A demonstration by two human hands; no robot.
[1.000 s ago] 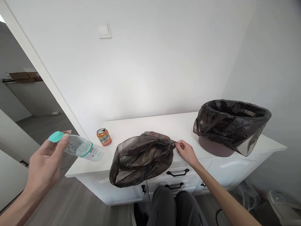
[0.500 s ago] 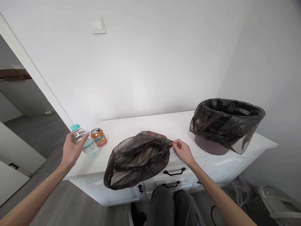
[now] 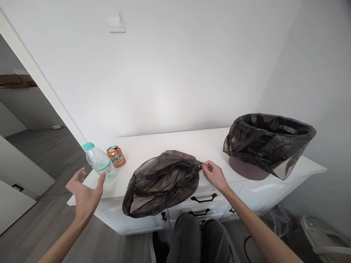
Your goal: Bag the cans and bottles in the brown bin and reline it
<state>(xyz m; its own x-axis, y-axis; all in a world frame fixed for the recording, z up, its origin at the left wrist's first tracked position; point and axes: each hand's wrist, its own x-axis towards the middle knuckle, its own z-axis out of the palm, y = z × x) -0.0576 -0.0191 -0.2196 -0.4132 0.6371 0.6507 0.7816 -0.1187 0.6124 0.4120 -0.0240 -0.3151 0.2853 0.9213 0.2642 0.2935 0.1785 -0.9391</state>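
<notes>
Fingers spread, my left hand (image 3: pixel 85 191) hangs in front of a clear plastic bottle (image 3: pixel 98 160) with a teal cap, holding nothing. The bottle stands at the left end of the white cabinet top. Just right of it is an orange drink can (image 3: pixel 116 157), its top opened. My right hand (image 3: pixel 215 174) pinches the right corner of a dark, see-through garbage bag (image 3: pixel 164 182). That bag lies slumped over the cabinet's front edge, its mouth gaping toward the lower left. Something with a green spot shows dimly inside it.
A brown trash bin (image 3: pixel 248 168) lined with a second dark bag (image 3: pixel 255 146) stands on the right of the cabinet top (image 3: pixel 153 144). Black drawer handles (image 3: pixel 204 198) jut from the front. A doorway opens at left; a pale appliance (image 3: pixel 322 233) sits on the floor at right.
My left hand has let go of the bottle and drawn back toward me, its fingers spreading. The bottle remains standing beside the can. My right hand keeps its pinch on the bag.
</notes>
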